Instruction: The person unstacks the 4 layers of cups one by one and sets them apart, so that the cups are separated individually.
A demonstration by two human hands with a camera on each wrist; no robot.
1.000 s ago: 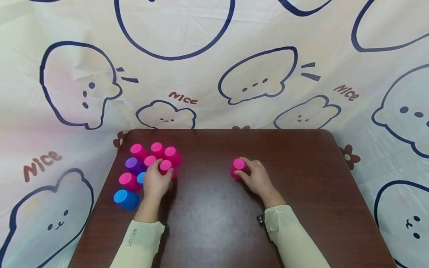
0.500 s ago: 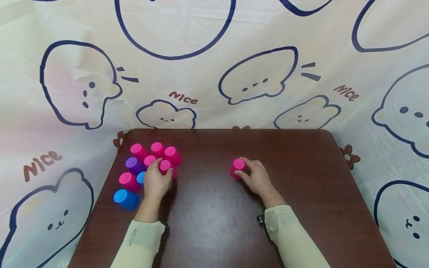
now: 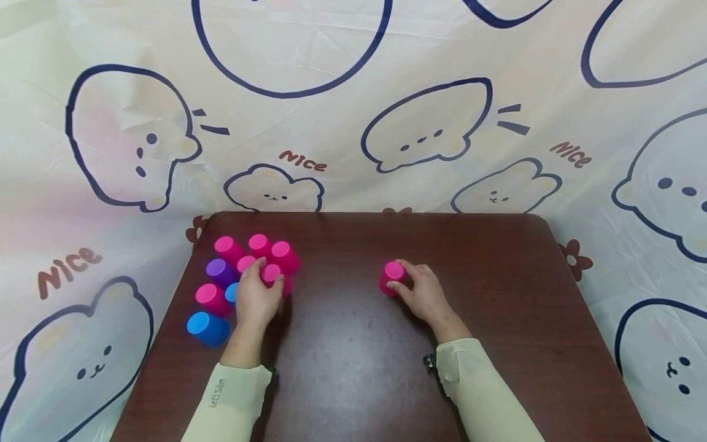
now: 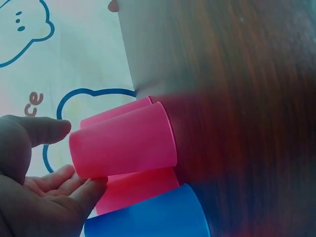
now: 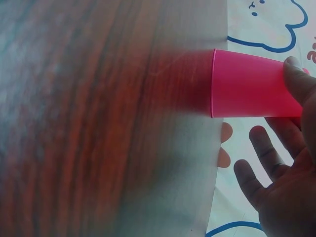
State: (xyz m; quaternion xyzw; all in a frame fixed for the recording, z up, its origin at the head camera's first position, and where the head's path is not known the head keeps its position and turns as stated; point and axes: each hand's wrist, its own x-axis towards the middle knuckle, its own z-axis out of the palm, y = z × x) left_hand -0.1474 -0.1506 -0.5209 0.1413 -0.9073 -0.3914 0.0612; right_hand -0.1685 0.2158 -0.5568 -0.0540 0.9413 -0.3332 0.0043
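At the right side of the cup group, my left hand [image 3: 256,302] is placed around an upside-down pink cup [image 3: 272,274]. In the left wrist view, the straight thumb [image 4: 52,129] ends just off this cup's narrow end, while a fingertip lies by its other side. Contact there is hard to tell. Right of the table's middle, my right hand [image 3: 429,298] pinches a single pink cup [image 5: 252,86] between thumb and forefinger. This cup stands upside down on the table; the other fingers spread away from it.
More upside-down cups stand at the table's [image 3: 353,380] back left: several pink ones [image 3: 229,247], a purple cup [image 3: 221,272], a blue cup [image 3: 208,328] nearest the front and another blue cup [image 3: 231,293] partly behind my left hand. A patterned curtain [image 3: 342,123] surrounds the table.
Both hands and all the cups stay practically where they were. My left hand has shifted only a hair to the left.
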